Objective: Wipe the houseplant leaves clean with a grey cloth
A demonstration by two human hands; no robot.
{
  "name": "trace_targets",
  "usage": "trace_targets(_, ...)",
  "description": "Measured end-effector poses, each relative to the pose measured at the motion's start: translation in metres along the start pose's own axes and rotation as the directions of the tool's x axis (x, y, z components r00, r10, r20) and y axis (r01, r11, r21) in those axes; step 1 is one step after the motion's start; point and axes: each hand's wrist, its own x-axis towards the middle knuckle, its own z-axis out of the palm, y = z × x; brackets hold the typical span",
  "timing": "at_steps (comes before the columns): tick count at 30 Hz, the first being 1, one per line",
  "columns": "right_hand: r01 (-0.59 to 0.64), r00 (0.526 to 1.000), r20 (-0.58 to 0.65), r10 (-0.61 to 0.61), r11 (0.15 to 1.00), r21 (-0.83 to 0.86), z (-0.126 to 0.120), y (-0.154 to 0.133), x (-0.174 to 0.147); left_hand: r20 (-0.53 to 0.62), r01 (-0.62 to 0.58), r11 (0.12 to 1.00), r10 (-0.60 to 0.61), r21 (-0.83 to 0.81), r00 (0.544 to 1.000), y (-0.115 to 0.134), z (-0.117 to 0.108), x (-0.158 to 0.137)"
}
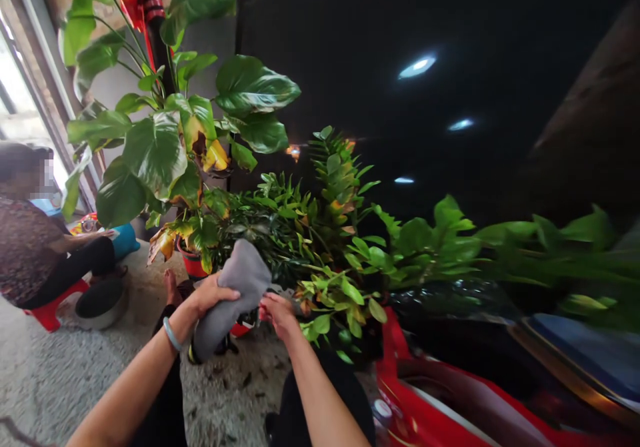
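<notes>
A grey, soft-looking piece (245, 280), shaped somewhat like a sock or a shoe upper, is held up in front of me. Around its middle my left hand (213, 295) is closed, thumb lying across the near face, with a pale bangle on the wrist. The lower end of the piece has a dark edge with some yellow. Just right of it, my right hand (278, 313) is closed in a pinch by its edge. Something small and reddish shows at those fingertips, too small to name. A bare foot (173, 287) rests beyond my left hand.
Leafy potted plants stand ahead, one in a red pot (193, 263). A red bag (400, 400) and a bottle cap (383, 407) are at right. At left, a person sits on a red stool (53, 308) beside a grey basin (101, 305).
</notes>
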Motion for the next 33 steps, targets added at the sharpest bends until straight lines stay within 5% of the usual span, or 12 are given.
trace_targets(4,-0.069,0.997,-0.046,0.066,0.995,-0.076,-0.01,0.01,-0.002,0.163,0.12,0.992,-0.124,0.033,0.979,-0.015,-0.008,-0.017)
trace_targets(11,-0.09,0.994,-0.076,0.082,0.991,-0.098,-0.02,0.011,-0.002,0.128,-0.219,0.972,0.228,-0.087,0.965,0.068,0.042,0.029)
trace_targets(13,-0.099,0.994,-0.066,0.092,0.988,-0.116,-0.021,0.014,-0.003,0.066,-0.202,0.976,0.207,-0.082,0.976,0.058,0.048,0.047)
trace_targets(16,-0.109,0.994,-0.032,0.106,0.983,-0.146,-0.024,0.019,-0.002,-0.014,-0.071,0.997,0.072,0.037,0.997,0.01,0.036,0.049)
trace_targets(19,-0.141,0.99,-0.026,0.139,0.971,-0.195,-0.03,0.025,-0.001,0.13,0.12,0.974,-0.146,0.19,0.981,-0.034,0.011,0.024)
trace_targets(22,-0.162,0.987,-0.03,0.16,0.958,-0.238,-0.034,0.028,0.0,0.294,0.159,0.948,-0.24,0.275,0.925,-0.032,-0.006,0.001)
trace_targets(24,-0.151,0.988,-0.007,0.154,0.957,-0.249,-0.036,0.028,-0.002,0.32,0.085,0.972,-0.154,0.219,0.935,-0.005,-0.007,0.0)
trace_targets(29,-0.102,0.992,0.052,0.117,0.967,-0.233,-0.037,0.022,-0.009,0.02,-0.19,0.974,0.194,-0.125,0.981,0.052,0.001,0.028)
trace_targets(33,-0.091,0.993,0.056,0.105,0.974,-0.208,-0.037,0.02,-0.009,-0.06,-0.096,0.992,0.091,-0.077,0.994,0.012,-0.008,0.024)
